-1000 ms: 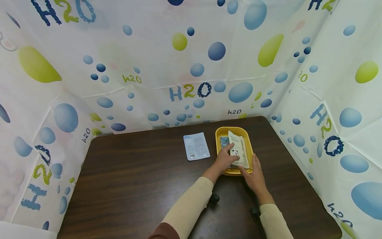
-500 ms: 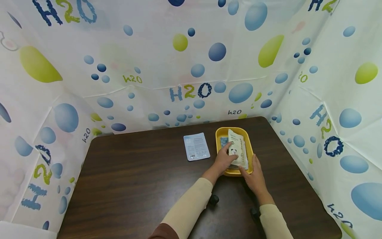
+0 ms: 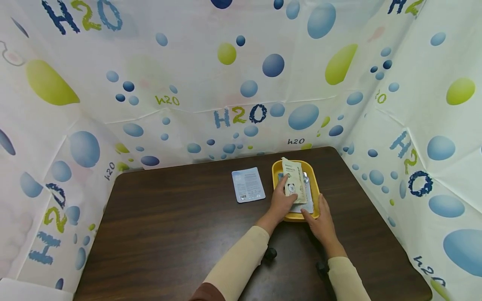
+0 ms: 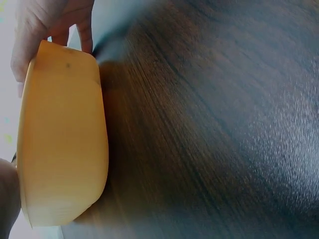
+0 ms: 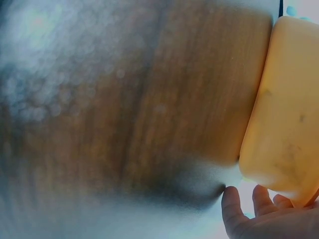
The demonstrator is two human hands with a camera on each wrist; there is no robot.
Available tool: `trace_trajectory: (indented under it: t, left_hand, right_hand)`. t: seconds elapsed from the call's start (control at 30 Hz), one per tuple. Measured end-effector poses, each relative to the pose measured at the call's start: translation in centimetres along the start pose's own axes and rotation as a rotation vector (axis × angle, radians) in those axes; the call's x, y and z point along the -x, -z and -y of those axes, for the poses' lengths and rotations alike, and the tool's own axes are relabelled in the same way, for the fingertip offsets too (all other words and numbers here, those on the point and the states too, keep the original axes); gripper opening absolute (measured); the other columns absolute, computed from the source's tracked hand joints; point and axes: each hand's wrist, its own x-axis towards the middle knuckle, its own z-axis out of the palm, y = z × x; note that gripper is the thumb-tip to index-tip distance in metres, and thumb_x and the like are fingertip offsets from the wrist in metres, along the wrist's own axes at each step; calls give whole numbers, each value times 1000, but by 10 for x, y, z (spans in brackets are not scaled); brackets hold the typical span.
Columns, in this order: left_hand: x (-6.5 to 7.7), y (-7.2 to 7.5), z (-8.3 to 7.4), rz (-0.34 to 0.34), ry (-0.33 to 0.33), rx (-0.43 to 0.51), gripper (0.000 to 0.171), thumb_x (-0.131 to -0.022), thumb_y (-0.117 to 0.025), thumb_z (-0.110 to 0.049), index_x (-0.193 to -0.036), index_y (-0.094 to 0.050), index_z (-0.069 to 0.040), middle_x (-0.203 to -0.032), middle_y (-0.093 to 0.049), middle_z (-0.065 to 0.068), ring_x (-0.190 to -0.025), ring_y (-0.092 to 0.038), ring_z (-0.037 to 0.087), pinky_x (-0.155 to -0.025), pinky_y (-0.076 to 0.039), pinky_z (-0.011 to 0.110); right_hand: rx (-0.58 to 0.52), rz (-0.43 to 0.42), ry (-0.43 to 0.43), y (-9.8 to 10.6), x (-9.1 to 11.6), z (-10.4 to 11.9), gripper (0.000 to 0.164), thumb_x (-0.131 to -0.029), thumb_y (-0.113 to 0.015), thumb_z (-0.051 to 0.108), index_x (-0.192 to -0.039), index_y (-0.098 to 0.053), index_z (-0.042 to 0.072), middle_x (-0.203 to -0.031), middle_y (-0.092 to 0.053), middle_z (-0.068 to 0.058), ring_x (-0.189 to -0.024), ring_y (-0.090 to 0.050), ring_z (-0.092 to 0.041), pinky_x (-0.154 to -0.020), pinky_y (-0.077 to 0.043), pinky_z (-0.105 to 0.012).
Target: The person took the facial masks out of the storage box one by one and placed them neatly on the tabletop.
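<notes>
My left hand (image 3: 281,203) pinches a flat cream packet (image 3: 291,177) with a small animal picture, held at a tilt over the left part of a yellow plastic tray (image 3: 315,190). Under it, a silvery-blue packet (image 3: 308,200) lies in the tray. My right hand (image 3: 322,223) grips the tray's near right corner, its thumb at the front rim and its fingers along the outer side. In the right wrist view those fingertips (image 5: 231,196) reach down beside the tray's wall (image 5: 286,109). The left wrist view shows the tray's outer wall (image 4: 65,129) from low down.
A pale blue packet (image 3: 248,185) with printed text lies flat on the dark wooden table (image 3: 169,225), left of the tray. White curtains (image 3: 188,71) with blue and green dots stand behind the table and along both sides.
The cream packet has risen from the stack and shifted left in my left hand, uncovering the silvery-blue packet in the tray. My right hand stays at the tray's corner.
</notes>
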Motion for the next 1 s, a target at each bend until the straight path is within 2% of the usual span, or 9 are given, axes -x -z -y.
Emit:
trace_trajectory:
  t: [0.17,0.3,0.53,0.73,0.9,1.0]
  left_hand:
    - [-2,1,1,-27,-15,50,76,-90,-63,-1,-159,-37,-20,-168,-29,4,-149,-35,22,-115,-41,40]
    - [-4,3,-1,-49,-26,69,75,-90,-63,-1,-158,-38,-20,-168,-29,5,-153,-30,23,-118,-37,43]
    - [-9,9,-10,-70,-32,48,76,-90,-65,-2,-159,-38,-23,-165,-35,3,-144,-41,23,-112,-44,42]
    - [-13,18,-17,-55,-54,80,77,-91,-65,0,-159,-36,-21,-165,-34,5,-143,-43,22,-108,-49,36]
    - [-14,25,-21,-60,-66,126,77,-92,-65,2,-160,-35,-20,-163,-38,8,-133,-55,25,-100,-55,34]
    - [-14,30,-25,-71,-66,138,76,-93,-67,0,-159,-35,-20,-161,-40,8,-131,-57,25,-100,-56,34]
  right_hand:
    - [-5,-5,3,0,0,0,101,-98,-65,43,-164,2,4,-171,-4,-23,-157,-12,-44,-126,-15,-60]
    - [-12,-15,10,0,1,0,102,-97,-67,43,-164,-1,3,-170,-7,-25,-156,-14,-46,-125,-17,-62]
    - [-30,-7,-2,2,2,1,101,-97,-67,42,-164,0,4,-171,-6,-23,-157,-12,-44,-126,-15,-60]
    - [-34,-11,0,1,1,2,102,-96,-68,41,-164,-2,3,-171,-7,-24,-156,-14,-45,-125,-16,-61]
    - [-33,2,-9,1,1,1,101,-97,-67,40,-164,0,4,-171,-6,-23,-156,-14,-45,-125,-16,-60]
    - [-34,14,-23,2,0,1,101,-97,-66,41,-164,2,5,-172,-3,-21,-157,-12,-44,-126,-15,-60]
